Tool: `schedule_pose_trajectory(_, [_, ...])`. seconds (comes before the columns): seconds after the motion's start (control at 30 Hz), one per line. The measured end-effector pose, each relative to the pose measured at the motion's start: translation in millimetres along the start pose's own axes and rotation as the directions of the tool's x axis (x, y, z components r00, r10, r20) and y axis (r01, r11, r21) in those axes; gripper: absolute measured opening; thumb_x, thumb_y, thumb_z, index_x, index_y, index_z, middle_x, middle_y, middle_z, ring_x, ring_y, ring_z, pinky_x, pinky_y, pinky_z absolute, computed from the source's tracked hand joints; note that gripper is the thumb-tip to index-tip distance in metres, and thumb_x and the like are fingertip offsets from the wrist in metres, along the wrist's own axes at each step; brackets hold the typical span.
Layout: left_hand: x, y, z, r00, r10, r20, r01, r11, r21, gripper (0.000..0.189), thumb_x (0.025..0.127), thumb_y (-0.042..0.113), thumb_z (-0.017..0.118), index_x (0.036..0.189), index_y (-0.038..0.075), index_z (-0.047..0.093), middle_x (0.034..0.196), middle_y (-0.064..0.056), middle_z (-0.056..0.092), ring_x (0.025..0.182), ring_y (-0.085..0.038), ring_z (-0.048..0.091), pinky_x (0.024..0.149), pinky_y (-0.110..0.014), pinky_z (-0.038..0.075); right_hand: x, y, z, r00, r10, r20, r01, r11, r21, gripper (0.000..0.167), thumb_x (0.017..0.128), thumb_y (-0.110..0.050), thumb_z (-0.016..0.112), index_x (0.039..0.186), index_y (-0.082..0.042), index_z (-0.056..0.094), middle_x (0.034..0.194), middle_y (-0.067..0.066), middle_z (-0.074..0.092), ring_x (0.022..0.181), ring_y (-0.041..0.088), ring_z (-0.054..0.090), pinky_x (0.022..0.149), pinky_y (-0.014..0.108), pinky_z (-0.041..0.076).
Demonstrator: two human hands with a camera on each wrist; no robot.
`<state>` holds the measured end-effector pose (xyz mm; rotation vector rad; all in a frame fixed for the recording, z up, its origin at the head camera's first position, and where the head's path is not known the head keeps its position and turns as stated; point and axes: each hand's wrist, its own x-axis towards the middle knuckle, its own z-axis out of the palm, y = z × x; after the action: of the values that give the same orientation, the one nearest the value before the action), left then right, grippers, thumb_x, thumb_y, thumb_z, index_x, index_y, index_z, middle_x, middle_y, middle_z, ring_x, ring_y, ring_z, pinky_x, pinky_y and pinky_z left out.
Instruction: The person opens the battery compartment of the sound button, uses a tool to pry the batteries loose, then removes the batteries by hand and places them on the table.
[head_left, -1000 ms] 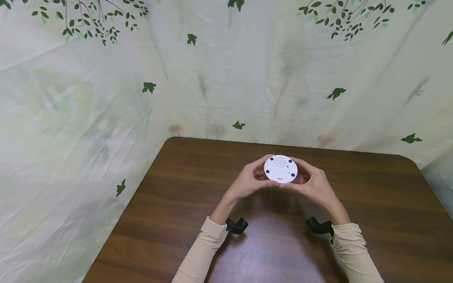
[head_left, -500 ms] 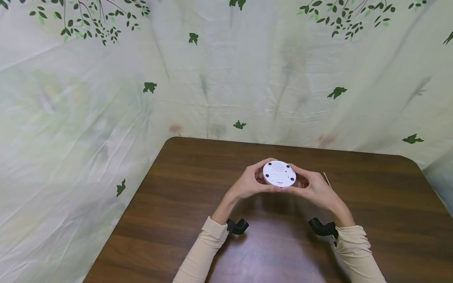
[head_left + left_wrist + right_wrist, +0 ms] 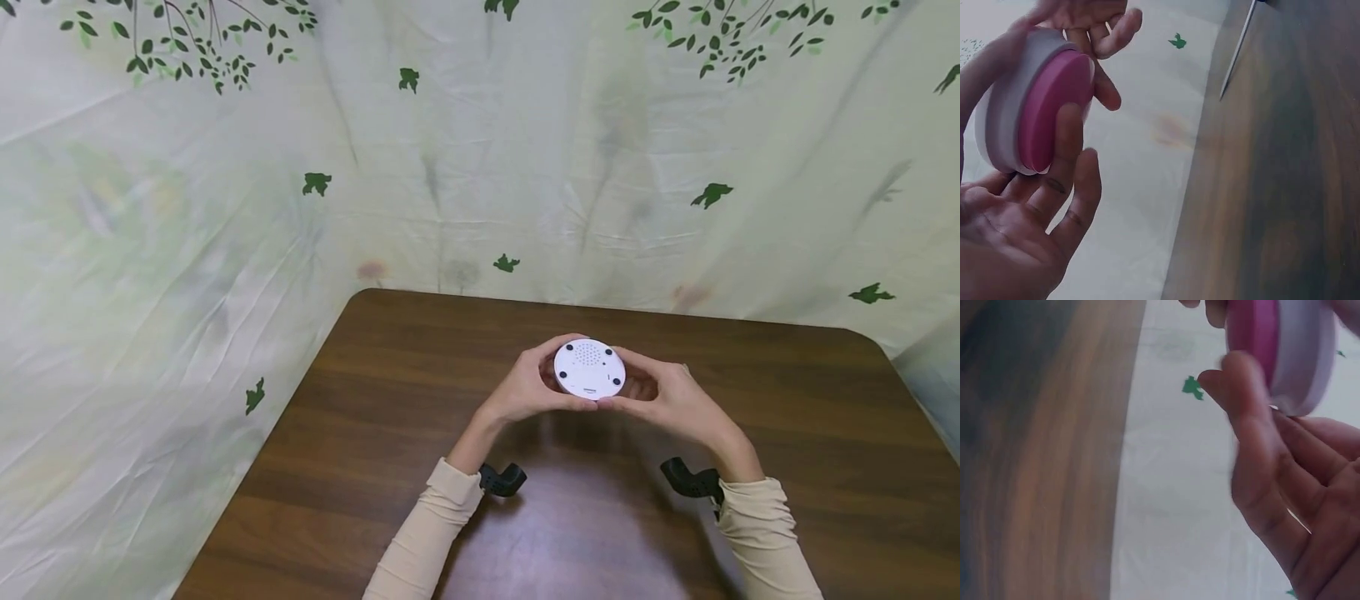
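Note:
A round white device [image 3: 589, 369] is held up above the table, its underside toward the head camera. That face has several dark feet and a patch of small holes. Both wrist views show a pink layer [image 3: 1057, 112] on its other side. My left hand [image 3: 528, 382] grips the left rim, thumb along the near edge and fingers behind. On the opposite rim my right hand [image 3: 675, 396] holds it the same way, with the two thumbs almost meeting. In the left wrist view, fingers also reach over the pink part.
A brown wooden table [image 3: 360, 483] lies below, with a pale leaf-printed cloth [image 3: 525, 167] behind it and at the left. A thin metal rod [image 3: 1238, 50] with a dark end lies on the table, mostly hidden behind my right hand in the head view.
Over the last second both hands have lowered the device slightly toward me. My right wrist has shifted a little to the right. Both grips stay on the rim.

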<state>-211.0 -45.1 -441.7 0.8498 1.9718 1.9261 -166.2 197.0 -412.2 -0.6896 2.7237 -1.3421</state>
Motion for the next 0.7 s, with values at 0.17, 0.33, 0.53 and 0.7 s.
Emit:
schedule_pose_trajectory(0.17, [-0.5, 3.1, -0.8, 1.0, -0.004, 0.009, 0.004, 0.999, 0.039, 0.081, 0.072, -0.003, 0.092, 0.143, 0.015, 0.057, 0.124, -0.013, 0.069, 0.1, -0.01, 0.067, 0.081, -0.024, 0.061, -0.4, -8.3, -0.2, 0.997, -0.019, -0.077, 0.01, 0.992, -0.126, 0.063, 0.086, -0.033, 0.086, 0.141, -0.014, 0.062, 0.102, 0.001, 0.074, 0.085, 0.013, 0.072, 0.075, 0.029, 0.061])
schedule_pose_trajectory(0.33, [-0.2, 1.6, -0.1, 1.0, -0.006, 0.029, 0.003, 0.996, 0.094, 0.078, 0.072, 0.002, 0.094, 0.14, 0.016, 0.059, 0.122, -0.011, 0.069, 0.1, -0.009, 0.067, 0.08, -0.023, 0.059, -0.6, -13.7, 4.6, 0.988, -0.081, -0.134, 0.037, 0.951, -0.306, 0.06, 0.083, -0.036, 0.088, 0.133, -0.009, 0.068, 0.118, 0.004, 0.075, 0.098, 0.02, 0.072, 0.084, 0.046, 0.058])
schedule_pose_trajectory(0.53, [-1.3, 1.1, -0.7, 0.999, -0.03, 0.037, 0.024, 0.99, 0.141, 0.078, 0.071, 0.005, 0.095, 0.14, 0.016, 0.059, 0.12, -0.009, 0.069, 0.096, -0.008, 0.066, 0.077, -0.021, 0.058, -0.9, -15.4, 9.8, 0.988, -0.079, -0.129, 0.026, 0.929, -0.37, 0.058, 0.084, -0.038, 0.087, 0.129, -0.006, 0.07, 0.122, 0.009, 0.075, 0.1, 0.024, 0.073, 0.088, 0.066, 0.051])
schedule_pose_trajectory(0.7, [-0.6, -5.6, -2.4, 0.996, -0.071, 0.053, 0.058, 0.973, 0.225, 0.079, 0.073, 0.01, 0.095, 0.141, 0.016, 0.057, 0.121, -0.007, 0.069, 0.099, -0.007, 0.064, 0.083, -0.02, 0.055, 3.8, -5.0, 16.6, 0.99, -0.098, -0.097, 0.058, 0.933, -0.355, 0.055, 0.083, -0.033, 0.088, 0.126, -0.002, 0.071, 0.112, 0.008, 0.076, 0.092, 0.021, 0.073, 0.082, 0.049, 0.059])
